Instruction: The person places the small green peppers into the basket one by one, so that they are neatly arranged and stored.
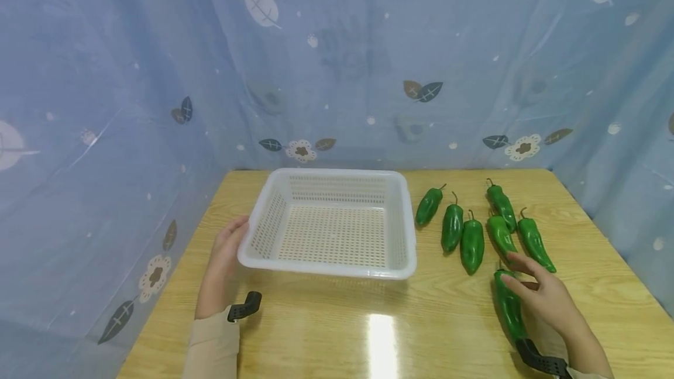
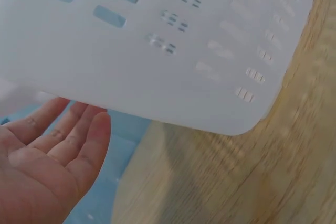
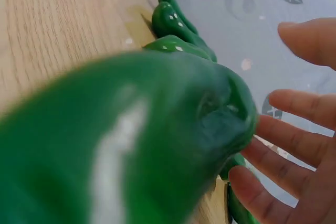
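A white plastic basket (image 1: 326, 268) with slotted walls stands on the left half of the table. My left hand (image 1: 226, 253) is at its left side; in the left wrist view the nearly straight fingers (image 2: 92, 140) reach the edge of the basket wall (image 2: 121, 72). On the right, my right hand (image 1: 550, 297) hovers beside the nearest green pepper (image 1: 509, 309), thumb and fingers spread. In the right wrist view that pepper (image 3: 131, 129) looms large and blurred, with the fingertips close to its end and not curled round it.
Several more green peppers, among them a small one (image 1: 429, 206) next to the basket and one farther right (image 1: 534, 244), lie on the wooden table (image 1: 316, 332). A blue patterned curtain (image 1: 347, 63) encloses the back and sides.
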Available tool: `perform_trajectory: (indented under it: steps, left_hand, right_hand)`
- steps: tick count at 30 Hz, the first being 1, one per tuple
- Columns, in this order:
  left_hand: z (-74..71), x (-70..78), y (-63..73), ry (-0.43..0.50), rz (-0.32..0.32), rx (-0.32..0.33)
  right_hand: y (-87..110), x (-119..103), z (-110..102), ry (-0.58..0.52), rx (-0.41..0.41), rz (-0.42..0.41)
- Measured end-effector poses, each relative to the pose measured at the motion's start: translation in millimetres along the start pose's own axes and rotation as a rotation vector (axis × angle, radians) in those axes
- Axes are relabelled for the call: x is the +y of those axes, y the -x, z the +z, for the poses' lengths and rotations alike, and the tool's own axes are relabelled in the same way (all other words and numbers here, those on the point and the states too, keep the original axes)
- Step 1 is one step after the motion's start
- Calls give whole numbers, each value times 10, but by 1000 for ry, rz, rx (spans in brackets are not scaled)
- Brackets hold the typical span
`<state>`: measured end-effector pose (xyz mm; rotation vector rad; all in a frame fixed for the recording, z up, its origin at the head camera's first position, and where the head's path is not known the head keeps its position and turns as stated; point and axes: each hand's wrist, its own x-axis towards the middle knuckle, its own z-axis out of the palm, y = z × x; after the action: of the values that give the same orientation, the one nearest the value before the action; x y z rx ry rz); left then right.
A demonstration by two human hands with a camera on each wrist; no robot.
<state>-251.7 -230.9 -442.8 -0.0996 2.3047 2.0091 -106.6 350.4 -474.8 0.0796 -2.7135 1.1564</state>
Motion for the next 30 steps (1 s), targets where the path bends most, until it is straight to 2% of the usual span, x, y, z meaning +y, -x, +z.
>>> perform_trajectory:
  steps: [7,14,24,27,30]
  left_hand:
    - [0,5,-18,23,-9,3]
    - [35,-23,-46,53,-16,12]
    - [97,-32,-154,139,-7,3]
    - [94,-24,-159,152,-20,-1]
    - [82,44,-120,184,-31,-38]
  right_hand:
    - [-44,52,34,37,-55,-16]
    - [-68,70,113,67,-117,24]
    - [-62,80,181,96,-105,14]
    - [-62,84,205,90,-104,1]
    - [-54,95,231,89,-107,-10]
